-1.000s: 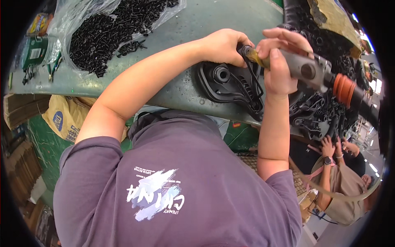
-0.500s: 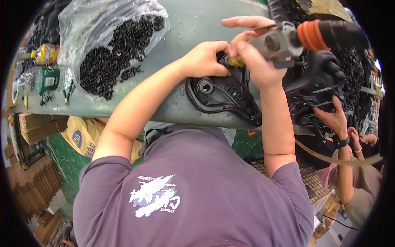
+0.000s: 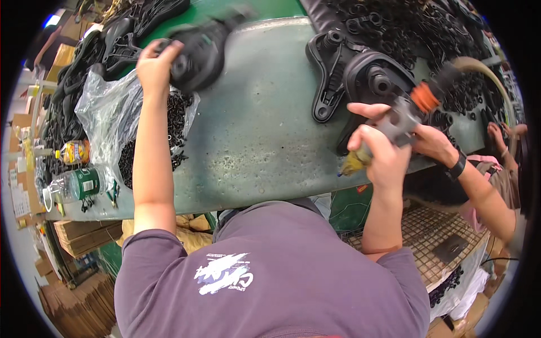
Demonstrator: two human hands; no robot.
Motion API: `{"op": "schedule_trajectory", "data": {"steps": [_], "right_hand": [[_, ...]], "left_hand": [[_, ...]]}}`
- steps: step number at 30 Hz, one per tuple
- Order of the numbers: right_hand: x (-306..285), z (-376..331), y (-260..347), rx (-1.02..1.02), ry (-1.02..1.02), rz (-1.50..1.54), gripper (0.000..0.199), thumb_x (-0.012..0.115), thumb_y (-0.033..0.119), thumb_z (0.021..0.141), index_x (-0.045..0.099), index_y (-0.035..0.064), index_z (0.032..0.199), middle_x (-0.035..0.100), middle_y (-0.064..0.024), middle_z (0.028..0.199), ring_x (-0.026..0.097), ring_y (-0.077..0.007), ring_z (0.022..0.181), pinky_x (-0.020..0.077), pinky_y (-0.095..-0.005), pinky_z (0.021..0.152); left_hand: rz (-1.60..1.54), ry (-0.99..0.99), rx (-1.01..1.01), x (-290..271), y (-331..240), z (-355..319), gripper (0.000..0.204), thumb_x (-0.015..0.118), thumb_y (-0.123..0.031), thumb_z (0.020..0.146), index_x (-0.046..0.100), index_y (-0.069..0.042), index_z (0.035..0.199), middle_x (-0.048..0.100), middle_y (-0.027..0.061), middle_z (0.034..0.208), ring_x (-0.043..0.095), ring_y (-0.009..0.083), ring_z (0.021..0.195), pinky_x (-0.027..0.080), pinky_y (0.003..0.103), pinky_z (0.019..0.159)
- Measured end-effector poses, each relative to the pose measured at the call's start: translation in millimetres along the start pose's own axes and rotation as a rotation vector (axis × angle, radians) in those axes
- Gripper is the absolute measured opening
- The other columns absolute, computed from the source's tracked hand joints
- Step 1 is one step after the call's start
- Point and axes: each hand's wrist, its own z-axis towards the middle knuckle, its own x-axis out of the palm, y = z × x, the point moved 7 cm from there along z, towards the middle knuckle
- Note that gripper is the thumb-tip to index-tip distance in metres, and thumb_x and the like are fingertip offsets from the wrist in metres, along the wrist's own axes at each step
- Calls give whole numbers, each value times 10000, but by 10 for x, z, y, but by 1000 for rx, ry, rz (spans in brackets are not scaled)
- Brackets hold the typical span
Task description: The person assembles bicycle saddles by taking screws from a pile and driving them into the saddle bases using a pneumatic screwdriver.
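My left hand (image 3: 156,70) is closed on the edge of a black moulded plastic part (image 3: 202,61), blurred by motion. It is lifted over the table's far left side, beyond a clear plastic bag (image 3: 110,110) of small black pieces. In my right hand (image 3: 386,155) is a grey power screwdriver (image 3: 399,121) with an orange collar and a yellowish nose, which points down and left near the table's front edge. More black moulded parts (image 3: 376,79) lie just beyond it. A co-worker's hand (image 3: 435,143) with a dark wristband shows right behind the tool.
Black moulded parts (image 3: 115,45) are piled at the far left. A bottle with a yellow label (image 3: 73,152) and a clear jar with a green label (image 3: 79,185) stand on the left. Heaped small black parts (image 3: 389,28) cover the right of the green table (image 3: 253,135).
My left hand has swung far left, carrying a black moulded part off the table in front of me. The screwdriver in my right hand has come down and nearer. The view has shifted.
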Motion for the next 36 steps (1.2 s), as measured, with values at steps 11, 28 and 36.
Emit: {"op": "schedule_trajectory", "data": {"steps": [11, 28, 36], "right_hand": [[-440, -514, 153, -110, -429, -307, 233, 663, -45, 933, 644, -8, 1162, 650, -37, 807, 671, -134, 662, 543, -289, 638], [439, -568, -512, 314, 404, 273, 299, 658, 44, 832, 603, -14, 1121, 626, -264, 1007, 637, -214, 558, 610, -376, 576], [876, -289, -846, 469, 479, -112, 312, 642, -19, 813, 627, -30, 1124, 744, -274, 1157, 677, -157, 634, 553, -301, 607]], "left_hand": [[1133, 418, 22, -557, -143, -1580, 246, 815, -173, 886, 639, -39, 994, 615, 119, 845, 622, 333, 772, 528, 438, 729], [999, 379, 495, -562, 179, -2033, 109, 778, -102, 904, 698, -29, 914, 673, 110, 1018, 673, 352, 945, 553, 440, 822], [-165, 199, -155, -480, 96, -2394, 70, 644, -52, 1079, 616, -12, 1130, 759, 122, 1065, 707, 149, 883, 581, 295, 817]]}}
